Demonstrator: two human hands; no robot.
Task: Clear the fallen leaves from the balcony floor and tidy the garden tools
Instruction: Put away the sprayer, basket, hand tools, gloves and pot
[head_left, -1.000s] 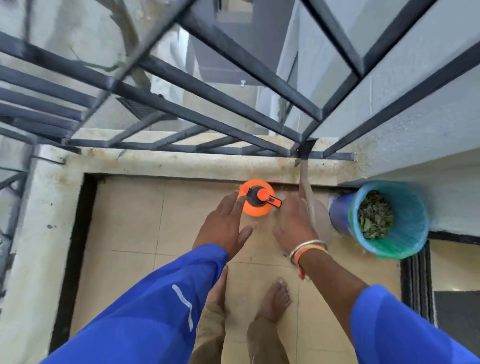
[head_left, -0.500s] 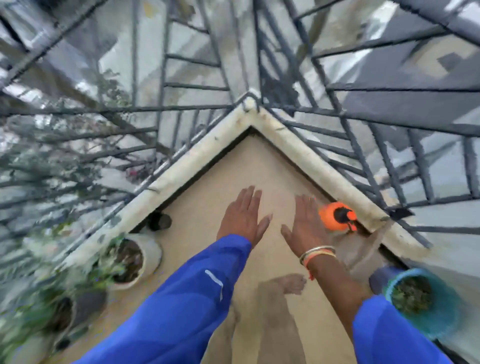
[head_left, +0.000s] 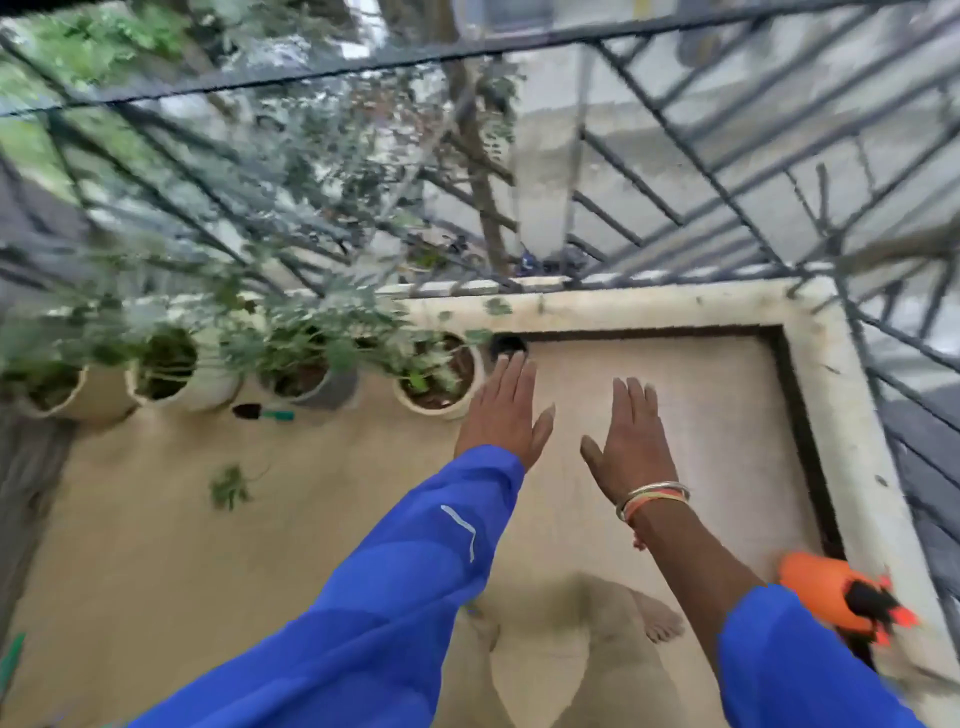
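Premises: residential balcony, open to the outdoors; beige tiled floor (head_left: 156, 545) bounded by a stained concrete kerb (head_left: 841, 415); dark metal grille (head_left: 675, 156) fixed above the kerb; row of potted plants (head_left: 208, 389) along one edge; hand trowel (head_left: 262, 413) lying just beside them; tree trunk (head_left: 478, 171) visible beyond the bars

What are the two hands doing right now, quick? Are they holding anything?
Left hand: open, flat, holding nothing.
Right hand: open, flat, holding nothing.
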